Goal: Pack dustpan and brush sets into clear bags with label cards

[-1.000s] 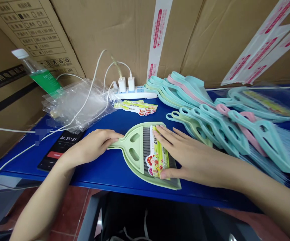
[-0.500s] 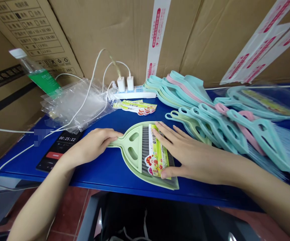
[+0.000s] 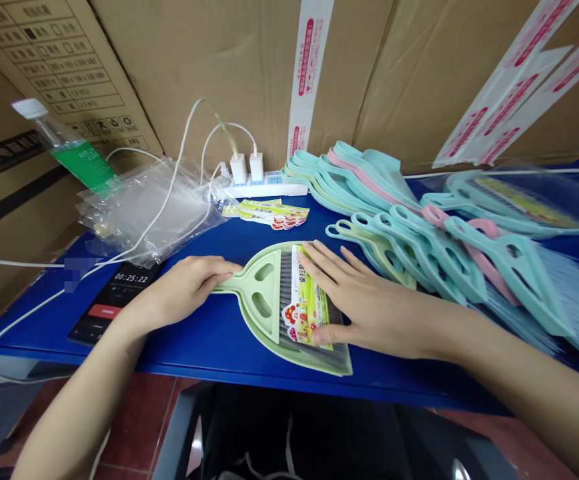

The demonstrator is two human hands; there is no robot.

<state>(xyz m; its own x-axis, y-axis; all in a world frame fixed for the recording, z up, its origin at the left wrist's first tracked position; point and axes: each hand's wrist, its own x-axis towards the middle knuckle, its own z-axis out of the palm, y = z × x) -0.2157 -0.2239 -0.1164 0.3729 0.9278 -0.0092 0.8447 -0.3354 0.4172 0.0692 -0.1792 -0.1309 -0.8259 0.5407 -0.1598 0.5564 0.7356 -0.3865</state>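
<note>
A light green brush lies nested in a light green dustpan (image 3: 254, 331) near the table's front edge, handles pointing left. My left hand (image 3: 189, 290) has its fingers closed round the handle end. Across the grey bristles sits a yellow-green label card (image 3: 303, 313) with a mushroom picture. My right hand (image 3: 354, 300) rests on the card and bristles, its fingers spread and its thumb on the card's lower part.
Blue, green and pink dustpans (image 3: 354, 175) and brushes (image 3: 419, 247) lie at the right. Behind are more label cards (image 3: 274, 213) and a power strip (image 3: 274, 187). Plastic bags (image 3: 144, 207), a bottle (image 3: 82, 163), white cables and a phone (image 3: 114, 297) occupy the left.
The whole view has shifted slightly. The card sits slightly further left on the bristles, with my right hand still on it. My left hand keeps its hold on the handle.
</note>
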